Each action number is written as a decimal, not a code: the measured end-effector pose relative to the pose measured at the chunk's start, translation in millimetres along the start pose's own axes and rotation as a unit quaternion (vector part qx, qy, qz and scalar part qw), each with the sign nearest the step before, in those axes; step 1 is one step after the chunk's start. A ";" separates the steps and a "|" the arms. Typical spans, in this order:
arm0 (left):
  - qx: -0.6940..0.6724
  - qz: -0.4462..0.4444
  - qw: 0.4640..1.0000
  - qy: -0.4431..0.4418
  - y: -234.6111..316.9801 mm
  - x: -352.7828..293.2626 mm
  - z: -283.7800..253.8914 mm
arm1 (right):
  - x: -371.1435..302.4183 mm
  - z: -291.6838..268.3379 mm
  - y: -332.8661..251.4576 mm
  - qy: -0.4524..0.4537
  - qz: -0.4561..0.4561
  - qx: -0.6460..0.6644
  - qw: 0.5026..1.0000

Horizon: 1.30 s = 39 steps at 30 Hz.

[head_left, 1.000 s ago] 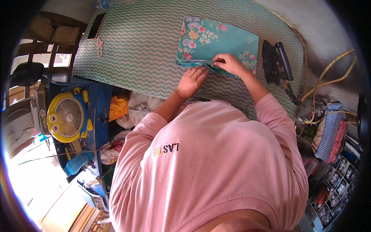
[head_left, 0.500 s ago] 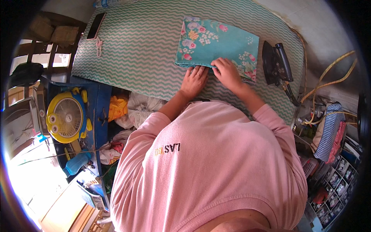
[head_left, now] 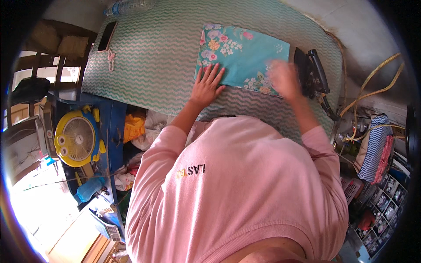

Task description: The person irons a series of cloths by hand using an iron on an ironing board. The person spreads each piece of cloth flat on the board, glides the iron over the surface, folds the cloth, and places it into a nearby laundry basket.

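Observation:
A folded teal cloth with pink, white and yellow flowers (head_left: pixel 245 57) lies flat on the zigzag-patterned table cover (head_left: pixel 149 65). My left hand (head_left: pixel 206 88) rests on the cloth's near left corner, palm down with its fingers spread. Over the cloth's right edge, my right hand (head_left: pixel 285 79) is smeared by motion, so its fingers cannot be made out. Just right of that hand sits a black iron (head_left: pixel 305 72), its handle toward the right and its cord trailing to the near right.
A phone (head_left: pixel 107 37) with a pink strap lies at the far left, near a clear plastic bottle (head_left: pixel 129 6). Left of the table, a yellow and blue fan (head_left: pixel 76 138) stands in a blue cabinet (head_left: pixel 115 127). Yellowish cables (head_left: pixel 372 83) loop at the right.
The hands have parted from the cloth's near edge. My left hand moved left and flattened onto the corner; my right hand moved right toward the iron. The cloth's near edge now lies flatter.

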<state>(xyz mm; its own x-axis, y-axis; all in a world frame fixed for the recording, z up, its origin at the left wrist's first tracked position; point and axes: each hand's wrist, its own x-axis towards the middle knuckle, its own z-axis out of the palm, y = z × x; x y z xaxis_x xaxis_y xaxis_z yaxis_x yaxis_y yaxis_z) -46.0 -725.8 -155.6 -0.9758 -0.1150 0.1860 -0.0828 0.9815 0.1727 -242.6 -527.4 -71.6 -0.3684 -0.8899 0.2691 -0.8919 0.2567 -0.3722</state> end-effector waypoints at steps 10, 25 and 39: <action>-0.303 -0.347 0.882 0.102 -24.2 1.3 -11.9 | -11.6 -74.3 146.2 -0.121 0.413 0.188 0.883; -0.585 -0.374 0.715 0.076 -30.5 -8.9 -8.2 | 31.1 -59.7 -20.0 -0.114 0.195 0.196 0.954; -0.477 -0.394 0.742 0.258 -52.7 -24.6 -18.7 | 200.5 78.4 -47.2 -0.322 0.129 0.225 0.911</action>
<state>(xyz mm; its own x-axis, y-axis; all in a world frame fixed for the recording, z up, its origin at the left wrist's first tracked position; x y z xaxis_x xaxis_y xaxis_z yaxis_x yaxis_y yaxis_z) -13.9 -777.6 -151.1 -0.4727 -0.8805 -0.0342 -0.1664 0.0511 0.9847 -253.8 -747.6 -69.7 -0.1914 -0.8957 -0.4014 -0.5472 0.4369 -0.7139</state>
